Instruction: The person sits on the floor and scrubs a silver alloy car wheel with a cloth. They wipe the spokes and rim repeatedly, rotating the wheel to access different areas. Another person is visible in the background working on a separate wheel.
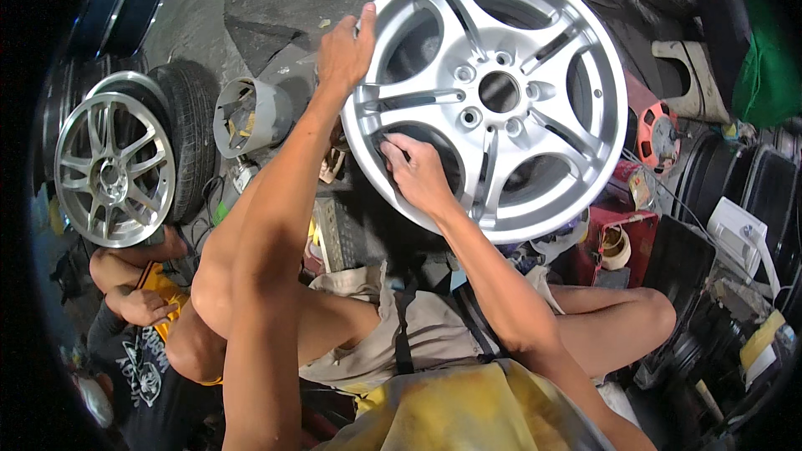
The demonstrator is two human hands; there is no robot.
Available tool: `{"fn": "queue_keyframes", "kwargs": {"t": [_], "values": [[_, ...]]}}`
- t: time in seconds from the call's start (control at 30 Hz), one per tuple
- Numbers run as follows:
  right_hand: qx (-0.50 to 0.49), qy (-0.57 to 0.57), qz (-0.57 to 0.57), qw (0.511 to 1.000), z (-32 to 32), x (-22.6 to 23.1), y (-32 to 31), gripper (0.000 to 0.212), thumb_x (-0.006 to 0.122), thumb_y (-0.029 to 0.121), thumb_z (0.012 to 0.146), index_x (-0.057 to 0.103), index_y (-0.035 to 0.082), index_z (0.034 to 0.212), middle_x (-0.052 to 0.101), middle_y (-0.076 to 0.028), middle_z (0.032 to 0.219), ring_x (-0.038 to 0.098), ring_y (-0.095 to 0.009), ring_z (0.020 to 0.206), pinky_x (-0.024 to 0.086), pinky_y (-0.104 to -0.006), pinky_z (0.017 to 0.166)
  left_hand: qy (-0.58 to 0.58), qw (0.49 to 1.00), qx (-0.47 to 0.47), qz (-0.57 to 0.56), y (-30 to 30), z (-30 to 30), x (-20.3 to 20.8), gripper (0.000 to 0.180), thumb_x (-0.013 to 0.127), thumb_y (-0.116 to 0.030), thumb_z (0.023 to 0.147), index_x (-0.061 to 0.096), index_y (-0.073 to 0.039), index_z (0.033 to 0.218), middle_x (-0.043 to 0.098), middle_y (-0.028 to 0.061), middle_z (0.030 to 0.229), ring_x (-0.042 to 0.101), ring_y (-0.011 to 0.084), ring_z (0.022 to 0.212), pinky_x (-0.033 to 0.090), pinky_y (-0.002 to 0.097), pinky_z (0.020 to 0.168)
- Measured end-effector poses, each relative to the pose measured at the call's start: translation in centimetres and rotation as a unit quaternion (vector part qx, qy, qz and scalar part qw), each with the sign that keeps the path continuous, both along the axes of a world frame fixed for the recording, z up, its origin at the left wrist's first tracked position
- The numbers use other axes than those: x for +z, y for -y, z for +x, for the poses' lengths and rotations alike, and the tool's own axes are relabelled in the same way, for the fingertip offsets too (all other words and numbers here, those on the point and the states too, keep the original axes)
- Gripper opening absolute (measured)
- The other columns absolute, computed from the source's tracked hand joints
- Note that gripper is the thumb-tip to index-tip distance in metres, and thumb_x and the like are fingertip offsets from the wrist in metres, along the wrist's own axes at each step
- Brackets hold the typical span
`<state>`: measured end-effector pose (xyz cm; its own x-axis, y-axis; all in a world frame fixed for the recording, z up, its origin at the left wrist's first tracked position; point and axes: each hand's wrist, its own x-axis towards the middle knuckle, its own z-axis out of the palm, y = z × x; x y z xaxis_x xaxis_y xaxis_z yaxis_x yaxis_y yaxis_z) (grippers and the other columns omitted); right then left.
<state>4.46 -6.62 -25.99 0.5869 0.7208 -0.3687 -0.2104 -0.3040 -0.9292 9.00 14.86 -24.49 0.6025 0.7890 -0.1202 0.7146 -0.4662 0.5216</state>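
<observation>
A silver alloy wheel (551, 104) with paired spokes and a round centre hole stands tilted before me, its face toward me. My left hand (344, 54) is closed on its outer rim at the upper left, the thumb lying along the edge. Over the lower-left opening between the spokes, my right hand (415, 171) has its fingers bent and pressed together near the inside of the rim. Whatever those fingertips may hold is hidden.
At the left, another multi-spoke wheel (73, 162) leans by a black tyre (190, 138), near a grey bucket (274, 113) with scraps. Another person (138, 305) sits low left. A red toolbox (593, 242), a white container (739, 230) and dark wheels (710, 171) crowd the right.
</observation>
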Motion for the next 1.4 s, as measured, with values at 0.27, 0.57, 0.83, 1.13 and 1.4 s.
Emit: {"fn": "queue_keyframes", "kwargs": {"t": [0.27, 0.57, 0.83, 1.13, 1.4], "values": [[-0.002, 0.065, 0.021, 0.998, -0.2, -0.9, 0.9, 0.021, 0.057, 0.016, 0.096, 0.067, -0.001, 0.102, 0.060, -0.012, 0.065, 0.055, -0.018, 0.057, 0.046, -0.0335, 0.060, -0.026, 0.999, -0.004, -0.033, 0.5, 0.4, 0.8, 0.083, 0.032, -0.068, 0.095, 0.063, 0.004, 0.122, 0.063, 0.0316, 0.118, 0.057, 0.0462, 0.117, 0.042, 0.0496, 0.100], [-0.025, 0.112, 0.029, 0.993, -0.3, 0.0, 0.4, 0.020, 0.058, 0.012, 0.093, 0.066, -0.003, 0.104, 0.062, -0.021, 0.075, 0.062, -0.032, 0.067, 0.048, -0.0381, 0.067, 0.000, 1.000, -0.011, -0.027, 0.6, 0.4, 0.5, 0.080, 0.031, -0.066, 0.096, 0.065, 0.005, 0.115, 0.064, 0.0321, 0.112, 0.060, 0.0468, 0.111, 0.043, 0.0507, 0.096], [0.025, 0.228, 0.040, 0.973, 0.2, 0.6, 0.2, 0.013, 0.058, 0.003, 0.090, 0.064, -0.002, 0.101, 0.060, -0.022, 0.087, 0.059, -0.045, 0.083, 0.046, -0.0464, 0.070, 0.015, 1.000, -0.011, -0.018, 0.3, 0.0, 0.5, 0.079, 0.033, -0.066, 0.096, 0.067, 0.005, 0.107, 0.065, 0.0337, 0.107, 0.061, 0.0483, 0.107, 0.044, 0.0515, 0.093], [0.041, 0.255, 0.036, 0.965, -0.1, 1.4, 0.1, 0.021, 0.053, -0.003, 0.088, 0.064, -0.002, 0.105, 0.060, -0.023, 0.088, 0.059, -0.045, 0.082, 0.047, -0.0490, 0.069, 0.018, 1.000, -0.001, -0.020, 0.1, 0.0, 0.4, 0.082, 0.032, -0.069, 0.094, 0.066, 0.005, 0.106, 0.065, 0.0332, 0.106, 0.061, 0.0477, 0.107, 0.045, 0.0506, 0.093], [0.065, 0.272, 0.020, 0.960, -0.3, 1.0, 0.6, 0.019, 0.053, -0.003, 0.087, 0.064, -0.002, 0.103, 0.060, -0.022, 0.087, 0.059, -0.044, 0.081, 0.047, -0.0483, 0.069, 0.022, 1.000, 0.005, -0.017, 0.1, -0.1, 0.1, 0.081, 0.032, -0.069, 0.094, 0.067, 0.003, 0.104, 0.066, 0.0315, 0.104, 0.062, 0.0469, 0.105, 0.045, 0.0511, 0.092]]}}
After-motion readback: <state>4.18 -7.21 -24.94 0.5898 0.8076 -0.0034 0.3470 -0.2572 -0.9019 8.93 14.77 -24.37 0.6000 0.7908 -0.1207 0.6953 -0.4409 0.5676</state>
